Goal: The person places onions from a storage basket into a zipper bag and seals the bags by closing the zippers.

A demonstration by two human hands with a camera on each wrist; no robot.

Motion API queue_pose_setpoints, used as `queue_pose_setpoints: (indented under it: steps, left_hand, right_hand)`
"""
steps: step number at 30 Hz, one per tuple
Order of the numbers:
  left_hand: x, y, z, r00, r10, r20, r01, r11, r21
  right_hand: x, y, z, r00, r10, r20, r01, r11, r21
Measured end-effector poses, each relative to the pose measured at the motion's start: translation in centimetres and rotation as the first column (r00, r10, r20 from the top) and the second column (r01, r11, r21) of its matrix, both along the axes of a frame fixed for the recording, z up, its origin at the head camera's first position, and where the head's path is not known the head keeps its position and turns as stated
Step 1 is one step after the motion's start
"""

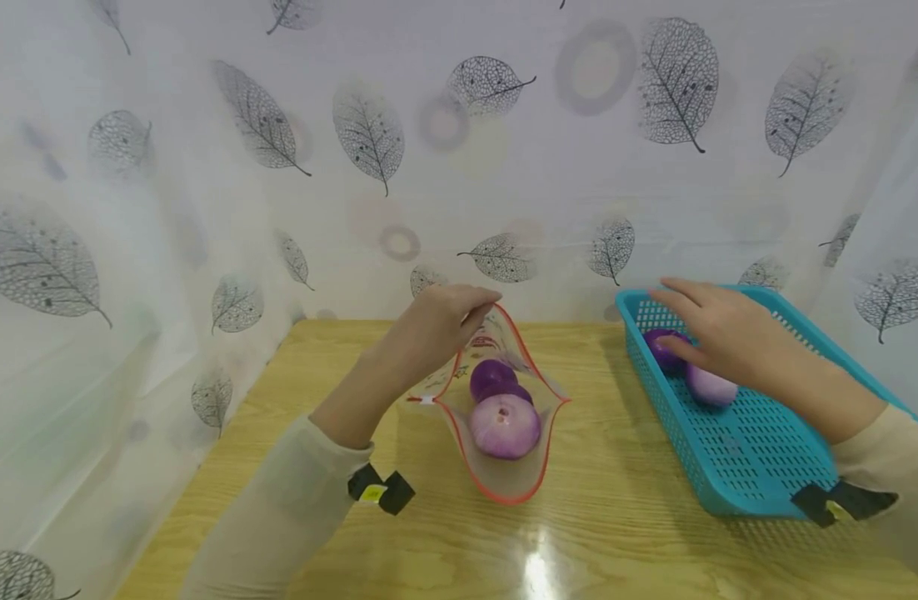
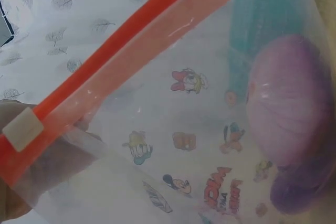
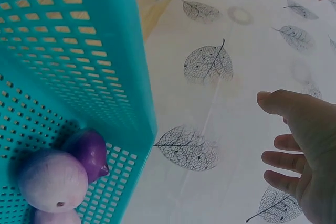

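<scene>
Transparent plastic zip bag with an orange-red rim stands mouth-open near the middle of the pale wood-grain table, its peak rising by the far edge. Cartoon prints cover its film: a mouse's head, a duck with a red bow, and blocky red lettering turned sideways, which seems to include "AND"; the rest is too blurred to read. A small white plastic slider sits at one end of the rim. Inside rests a round pale-purple onion, touching darker purple onions behind it.

The left hand pinches the rim at its far peak, thumb and fingers nearly together. The right hand is above the rectangular turquoise plastic basket, fingers parted, thumb well away from them, with hold of nothing.

That basket lies along the table's right side, its far end near the table's far edge. Toward its far left corner, a glossy dark-purple onion touches a rounder pale one, and part of another pale onion shows beside them. Behind hangs a white sheet printed with dark leaves.
</scene>
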State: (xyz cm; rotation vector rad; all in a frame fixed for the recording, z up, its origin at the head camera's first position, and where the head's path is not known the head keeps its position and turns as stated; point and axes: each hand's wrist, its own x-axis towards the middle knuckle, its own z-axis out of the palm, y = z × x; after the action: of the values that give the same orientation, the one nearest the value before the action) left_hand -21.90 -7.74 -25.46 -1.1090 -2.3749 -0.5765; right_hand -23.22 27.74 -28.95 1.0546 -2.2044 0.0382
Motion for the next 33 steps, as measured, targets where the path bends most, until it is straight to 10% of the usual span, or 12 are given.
queue_pose_setpoints:
  steps: [14, 33]
  left_hand:
    - [0.1, -0.3, -0.1, 1.0, -0.015, -0.003, 0.015, 1.0, 0.021]
    - [0.2, -0.4, -0.1, 1.0, -0.022, -0.019, 0.022, 1.0, 0.008]
  right_hand:
    - [-0.9, 2.1, -0.5, 0.97, -0.191, 0.148, 0.177, 0.979, 0.104]
    - [-2.4, 3.6, -2.4, 0.857, -0.375, 0.354, 0.317, 0.924, 0.213]
